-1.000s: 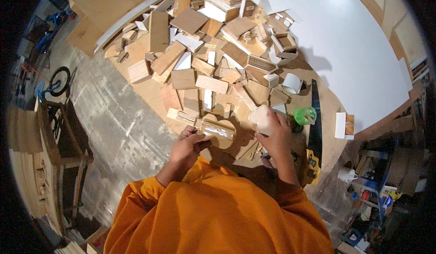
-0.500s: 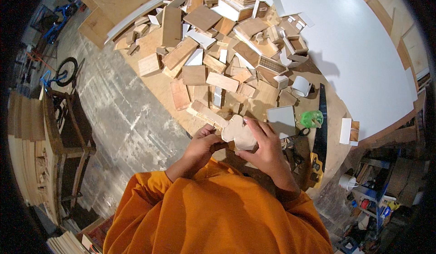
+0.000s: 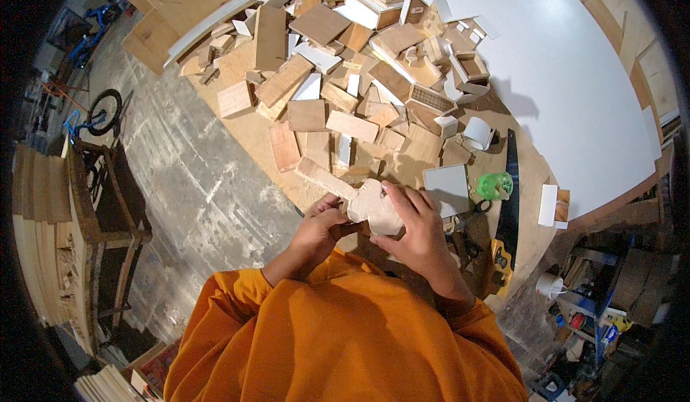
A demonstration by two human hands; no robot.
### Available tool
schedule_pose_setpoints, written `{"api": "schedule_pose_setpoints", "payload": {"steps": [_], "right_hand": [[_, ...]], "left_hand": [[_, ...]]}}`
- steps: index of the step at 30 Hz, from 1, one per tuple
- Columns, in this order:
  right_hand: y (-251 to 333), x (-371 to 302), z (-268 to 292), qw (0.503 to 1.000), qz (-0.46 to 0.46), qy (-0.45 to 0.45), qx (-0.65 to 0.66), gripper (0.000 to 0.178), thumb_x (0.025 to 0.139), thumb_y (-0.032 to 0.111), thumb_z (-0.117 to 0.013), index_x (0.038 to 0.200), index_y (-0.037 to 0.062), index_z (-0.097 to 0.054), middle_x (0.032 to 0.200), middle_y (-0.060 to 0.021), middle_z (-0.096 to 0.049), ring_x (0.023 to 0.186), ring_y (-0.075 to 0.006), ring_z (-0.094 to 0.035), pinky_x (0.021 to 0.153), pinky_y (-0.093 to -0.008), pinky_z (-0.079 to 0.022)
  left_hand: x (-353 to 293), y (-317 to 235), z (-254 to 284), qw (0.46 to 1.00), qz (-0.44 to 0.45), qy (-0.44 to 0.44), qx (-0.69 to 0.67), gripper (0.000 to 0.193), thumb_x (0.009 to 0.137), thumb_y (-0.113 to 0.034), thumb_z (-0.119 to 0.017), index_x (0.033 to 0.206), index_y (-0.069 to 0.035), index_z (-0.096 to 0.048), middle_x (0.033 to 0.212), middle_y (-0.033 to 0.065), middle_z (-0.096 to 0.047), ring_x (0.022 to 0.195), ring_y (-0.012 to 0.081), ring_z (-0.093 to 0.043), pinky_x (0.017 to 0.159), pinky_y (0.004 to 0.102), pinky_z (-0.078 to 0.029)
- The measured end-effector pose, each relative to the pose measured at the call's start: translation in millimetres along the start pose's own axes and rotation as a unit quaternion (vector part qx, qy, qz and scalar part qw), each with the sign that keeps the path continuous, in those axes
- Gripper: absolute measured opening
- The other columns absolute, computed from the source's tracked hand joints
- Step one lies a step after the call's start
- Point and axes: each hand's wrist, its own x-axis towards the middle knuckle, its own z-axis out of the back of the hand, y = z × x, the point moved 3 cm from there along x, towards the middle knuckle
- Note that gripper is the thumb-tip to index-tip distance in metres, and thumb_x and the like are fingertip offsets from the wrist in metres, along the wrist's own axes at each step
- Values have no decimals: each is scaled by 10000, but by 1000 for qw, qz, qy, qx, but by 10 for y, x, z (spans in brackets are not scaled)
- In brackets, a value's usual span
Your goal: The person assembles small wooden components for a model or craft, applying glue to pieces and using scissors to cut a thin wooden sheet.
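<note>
A pale guitar-shaped wooden cutout (image 3: 377, 211) is held in front of my chest, over the near edge of the table. Its long neck points away and to the left, and its edges look rough. My right hand (image 3: 420, 233) grips the rounded body from the right, fingers on the far side and thumb on the near side. At the left edge of the body, my left hand (image 3: 320, 229) is closed, thumb and fingers pressed against the wood. Whether a small separate thing is also between the left fingers is hidden.
Wooden offcuts (image 3: 307, 115) are heaped across the table beyond my hands. To the right lie a white board piece (image 3: 447, 190), a green jar (image 3: 494, 186), scissors (image 3: 480, 208), a white roll (image 3: 477, 134) and a handsaw (image 3: 509, 201). A large white panel (image 3: 575, 93) spans the far right.
The cutout's neck has shifted very slightly away from me. Both hands keep nearly the same hold, and the whole view has moved a little.
</note>
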Motion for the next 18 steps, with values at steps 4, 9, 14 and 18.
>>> {"api": "schedule_pose_setpoints", "payload": {"steps": [4,9,14,18], "right_hand": [[-1,0,-18,1000,-8,10,3,819,591,192,-787,1320,50,-442,1143,-156,-535,1038,-351,-492,913,-441,-398],[27,-20,-22,1000,9,-1,-3,811,597,189,-785,1321,54,-445,1169,-166,-521,1054,-351,-482,917,-448,-393],[71,-24,37,999,10,-30,20,848,601,234,-798,1334,38,-420,1201,-177,-511,1096,-360,-472,946,-451,-376],[-33,-58,68,992,-2,-78,103,859,629,265,-796,1347,27,-390,1235,-193,-499,1144,-378,-459,981,-448,-357]], "left_hand": [[-22,-34,-16,1000,5,-5,12,294,857,-44,-530,1150,-25,-517,1068,85,-615,943,208,-617,844,400,-518],[-21,-49,-115,996,-12,-48,68,263,879,-133,-600,1119,-43,-541,1032,69,-637,910,189,-628,784,365,-535],[26,-36,-63,998,-27,-35,46,217,881,-143,-604,1080,-64,-566,1018,55,-644,895,173,-633,772,366,-542],[7,-117,-87,999,-31,-27,-1,202,878,-176,-608,1058,-89,-580,1021,39,-647,894,167,-635,787,388,-540]]}}
